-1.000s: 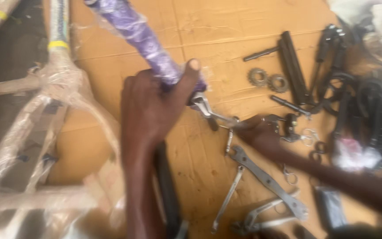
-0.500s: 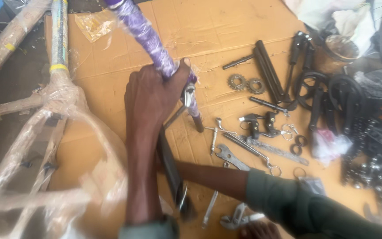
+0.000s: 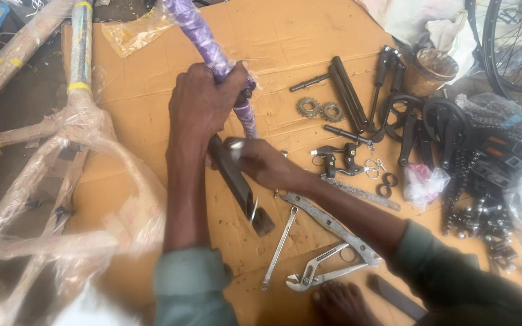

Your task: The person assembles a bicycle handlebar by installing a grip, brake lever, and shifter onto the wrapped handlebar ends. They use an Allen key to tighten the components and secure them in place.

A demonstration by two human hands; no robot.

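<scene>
Left hand (image 3: 203, 102) is gripping the purple-wrapped bike tube (image 3: 203, 42), fingers curled tight around it, thumb up over the top near the loose plastic wrap. Tube is running from the top edge down to the middle of the cardboard sheet (image 3: 285, 24), lower end just above the right hand (image 3: 260, 162).

Right hand is closing around a small shiny metal part at the tube's lower end, fingers pressed together on it; exactly what the part is, can't tell. It's also sitting against the top of a dark flat bar (image 3: 237, 181) that's angling down toward the person's body.

Pose: left forearm coming straight up from the teal sleeve, wrist bent over the tube. Right forearm crossing in from the lower right, low over the cardboard, passing above a long flat bracket (image 3: 333, 226).

Doing this well, my read: keep the left hand clamped so the tube isn't rotating, and keep the right hand's work square to the tube end so nothing is slipping into the wrap.

Nearby and untouched: open-end spanner (image 3: 279, 247), slip-joint pliers (image 3: 318, 271), two small sprockets (image 3: 320, 110), brake levers (image 3: 339, 158), black crank arms (image 3: 406, 127). A wrapped bike frame (image 3: 61, 151) is lying to the left. A bare foot (image 3: 342, 302) is resting at the bottom edge.
</scene>
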